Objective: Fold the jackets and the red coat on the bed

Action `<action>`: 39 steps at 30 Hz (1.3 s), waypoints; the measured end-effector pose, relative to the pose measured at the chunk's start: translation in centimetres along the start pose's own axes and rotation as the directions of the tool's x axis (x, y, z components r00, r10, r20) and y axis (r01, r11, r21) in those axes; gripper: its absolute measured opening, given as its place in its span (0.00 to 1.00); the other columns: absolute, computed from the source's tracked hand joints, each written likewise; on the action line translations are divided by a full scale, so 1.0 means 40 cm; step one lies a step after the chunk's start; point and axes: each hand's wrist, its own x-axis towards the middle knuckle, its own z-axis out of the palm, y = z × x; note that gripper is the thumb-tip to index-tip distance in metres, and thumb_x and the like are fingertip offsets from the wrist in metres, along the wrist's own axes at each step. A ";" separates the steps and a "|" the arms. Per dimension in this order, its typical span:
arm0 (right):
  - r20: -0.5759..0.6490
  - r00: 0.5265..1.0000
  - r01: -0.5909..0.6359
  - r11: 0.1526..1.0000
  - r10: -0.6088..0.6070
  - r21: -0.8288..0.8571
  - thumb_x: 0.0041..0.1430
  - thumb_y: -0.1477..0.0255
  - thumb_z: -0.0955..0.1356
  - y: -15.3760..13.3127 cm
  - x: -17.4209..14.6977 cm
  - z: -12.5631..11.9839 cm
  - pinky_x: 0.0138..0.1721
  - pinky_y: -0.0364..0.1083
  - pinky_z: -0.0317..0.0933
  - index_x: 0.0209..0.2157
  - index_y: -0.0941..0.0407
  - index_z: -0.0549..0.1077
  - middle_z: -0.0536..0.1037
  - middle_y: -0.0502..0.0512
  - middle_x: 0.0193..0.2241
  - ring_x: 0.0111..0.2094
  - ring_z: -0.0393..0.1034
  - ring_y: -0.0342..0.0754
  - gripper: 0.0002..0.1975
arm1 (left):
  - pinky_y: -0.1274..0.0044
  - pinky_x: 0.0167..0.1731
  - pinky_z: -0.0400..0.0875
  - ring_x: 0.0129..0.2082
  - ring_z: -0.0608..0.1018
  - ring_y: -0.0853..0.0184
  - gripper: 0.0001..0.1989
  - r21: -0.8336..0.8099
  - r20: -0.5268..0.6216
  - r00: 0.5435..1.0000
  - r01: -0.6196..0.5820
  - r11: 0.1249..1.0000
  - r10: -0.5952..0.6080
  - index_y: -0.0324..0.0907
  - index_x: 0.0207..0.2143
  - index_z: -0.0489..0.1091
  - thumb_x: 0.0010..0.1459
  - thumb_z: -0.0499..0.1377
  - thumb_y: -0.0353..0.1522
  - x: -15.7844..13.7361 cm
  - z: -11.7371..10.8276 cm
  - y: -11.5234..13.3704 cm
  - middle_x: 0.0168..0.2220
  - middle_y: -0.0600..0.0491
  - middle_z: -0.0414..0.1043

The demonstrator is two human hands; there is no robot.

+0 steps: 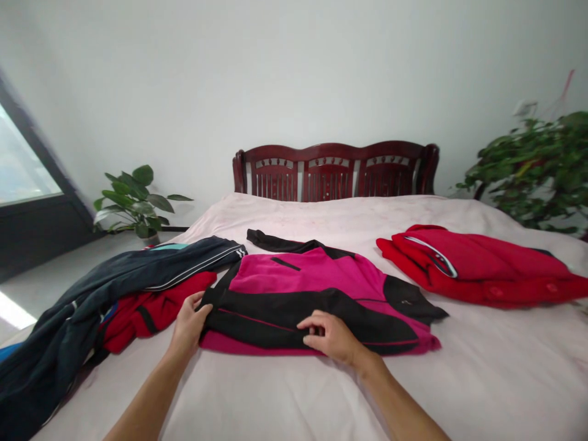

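Observation:
A pink and black jacket (pixel 303 272) lies spread flat before me on the bed. Its near black sleeve (pixel 271 313) is folded across the body, while the far sleeve (pixel 280 241) stretches out toward the headboard. At the jacket's left end, my left hand (pixel 189 321) is closed on the cuff of the folded sleeve, thumb on top. My right hand (pixel 333 335) hovers at or just over the near sleeve, fingers loosely bent and apart, holding nothing; whether the fingertips touch the cloth is hard to tell. The black collar (pixel 413 300) points right.
Dark trousers (pixel 138 272) and a red garment (pixel 151 312) lie in a heap at left. Folded red clothes (pixel 478 263) rest at right. A pale sheet (pixel 257 392) covers the bed. Beyond it stands a wooden headboard (pixel 337 171). Leafy plants (pixel 138 199) flank the bed.

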 end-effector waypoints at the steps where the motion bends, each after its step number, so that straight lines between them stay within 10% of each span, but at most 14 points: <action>1: 0.006 1.000 0.018 0.997 -0.018 -0.073 0.47 0.73 0.71 -0.007 -0.004 0.000 0.34 0.41 0.62 0.38 0.50 0.81 0.76 0.49 0.31 0.31 0.70 0.43 0.14 | 0.79 0.25 0.73 0.23 0.77 0.71 0.26 0.069 0.020 1.000 -0.013 0.998 0.012 0.41 0.52 0.63 0.49 0.59 0.25 0.001 -0.012 -0.003 0.31 0.55 0.74; 4: 0.025 0.999 0.031 0.981 -0.026 -0.194 0.50 0.71 0.71 -0.023 -0.009 -0.007 0.34 0.41 0.61 0.35 0.49 0.82 0.76 0.48 0.30 0.32 0.71 0.43 0.09 | 0.74 0.31 0.75 0.28 0.79 0.65 0.31 0.440 0.081 0.990 -0.139 0.887 0.115 0.42 0.57 0.60 0.49 0.57 0.26 -0.007 -0.041 0.006 0.32 0.53 0.75; 7: -0.068 0.997 0.020 0.967 -0.038 -0.252 0.60 0.67 0.67 -0.031 -0.002 -0.026 0.36 0.43 0.63 0.29 0.52 0.81 0.77 0.50 0.29 0.31 0.72 0.44 0.11 | 0.62 0.45 0.73 0.43 0.79 0.55 0.30 0.823 0.191 0.917 -0.344 0.451 0.351 0.46 0.59 0.62 0.52 0.56 0.29 -0.028 -0.045 0.034 0.46 0.45 0.74; 10: -0.231 0.962 0.043 0.912 -0.148 -0.408 0.64 0.67 0.64 -0.033 0.008 -0.046 0.50 0.48 0.62 0.40 0.52 0.79 0.80 0.54 0.40 0.44 0.72 0.49 0.12 | 0.60 0.57 0.64 0.57 0.71 0.52 0.27 0.812 0.439 0.724 -0.573 0.110 0.533 0.46 0.61 0.62 0.58 0.52 0.30 -0.048 -0.007 0.053 0.58 0.44 0.67; 14: -0.152 0.955 0.103 0.764 -0.256 -0.637 0.60 0.69 0.68 -0.004 0.004 -0.056 0.66 0.58 0.44 0.60 0.52 0.67 0.65 0.58 0.63 0.65 0.52 0.56 0.26 | 0.61 0.64 0.54 0.66 0.59 0.56 0.25 0.562 0.748 0.489 -0.826 -0.037 0.449 0.50 0.63 0.61 0.64 0.52 0.38 -0.058 0.061 0.029 0.63 0.49 0.63; 21: -0.111 0.993 -0.050 0.676 -0.047 -0.736 0.65 0.63 0.63 0.126 -0.048 -0.113 0.65 0.62 0.43 0.67 0.54 0.56 0.57 0.60 0.67 0.67 0.49 0.57 0.30 | 0.48 0.61 0.47 0.67 0.57 0.49 0.26 0.620 0.771 0.561 -0.770 -0.154 0.300 0.52 0.63 0.61 0.64 0.53 0.41 -0.074 0.063 -0.063 0.66 0.44 0.58; 29: -0.118 0.993 -0.087 0.703 0.004 -0.706 0.66 0.60 0.60 0.176 -0.070 -0.223 0.61 0.57 0.52 0.60 0.50 0.67 0.68 0.56 0.61 0.62 0.60 0.55 0.24 | 0.59 0.58 0.61 0.59 0.71 0.53 0.20 0.635 0.763 0.628 -0.772 0.004 0.152 0.52 0.52 0.74 0.64 0.51 0.44 -0.024 0.073 0.024 0.56 0.48 0.73; 34: -0.188 0.958 -0.287 0.709 0.217 -0.644 0.68 0.61 0.55 0.141 0.054 -0.323 0.40 0.47 0.61 0.36 0.53 0.78 0.81 0.57 0.38 0.41 0.75 0.52 0.23 | 0.68 0.54 0.65 0.50 0.77 0.59 0.20 0.623 0.768 0.623 -0.780 0.049 0.151 0.45 0.44 0.77 0.67 0.46 0.39 0.039 0.175 0.089 0.47 0.49 0.79; 39: -0.334 0.921 -0.377 0.667 0.199 -0.642 0.65 0.68 0.58 0.150 0.248 -0.384 0.40 0.45 0.60 0.43 0.51 0.78 0.81 0.53 0.45 0.46 0.73 0.51 0.17 | 0.65 0.62 0.57 0.61 0.69 0.56 0.23 0.612 0.771 0.607 -0.790 0.036 0.194 0.40 0.54 0.72 0.67 0.46 0.40 0.109 0.301 0.045 0.58 0.44 0.71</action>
